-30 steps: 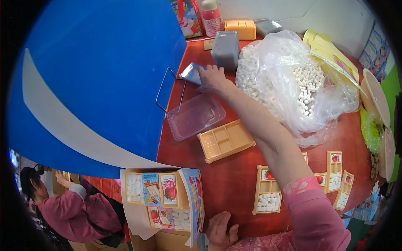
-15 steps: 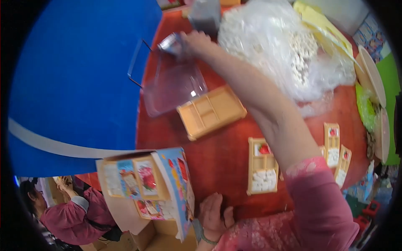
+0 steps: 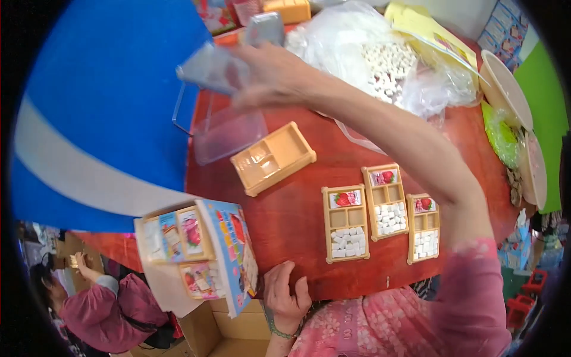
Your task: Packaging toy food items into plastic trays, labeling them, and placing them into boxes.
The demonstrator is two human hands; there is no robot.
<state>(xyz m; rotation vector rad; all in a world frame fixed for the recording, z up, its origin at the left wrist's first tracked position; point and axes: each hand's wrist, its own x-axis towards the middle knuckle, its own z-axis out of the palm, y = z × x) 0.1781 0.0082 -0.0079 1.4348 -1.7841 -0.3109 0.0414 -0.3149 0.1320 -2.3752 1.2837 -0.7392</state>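
My right hand [image 3: 264, 74] reaches far across the red table, closed on a blurred grey-silver plastic thing [image 3: 213, 66] whose kind I cannot make out. Just below it lies a clear plastic tray [image 3: 229, 140]. Beside that sits a tan compartment tray [image 3: 273, 159] with nothing in its sections. My left hand [image 3: 286, 297] rests at the near table edge by the display box [image 3: 229, 250], fingers loosely apart, holding nothing. Under my right forearm lie tan trays with white pieces and a strawberry packet: one tray [image 3: 347, 217], another tray [image 3: 392, 193] and a third tray [image 3: 424, 221].
A clear plastic bag of small white pieces [image 3: 389, 65] fills the far side. Pale round basins [image 3: 505, 89] stand at the right. A blue panel [image 3: 107, 107] borders the left. At lower left a co-worker [image 3: 113, 297] sits near a cardboard box [image 3: 232, 330].
My right hand has moved left with the grey-silver thing, out over the blue panel's edge. The view has shifted, and trays my forearm covered now show. My left hand stays by the box.
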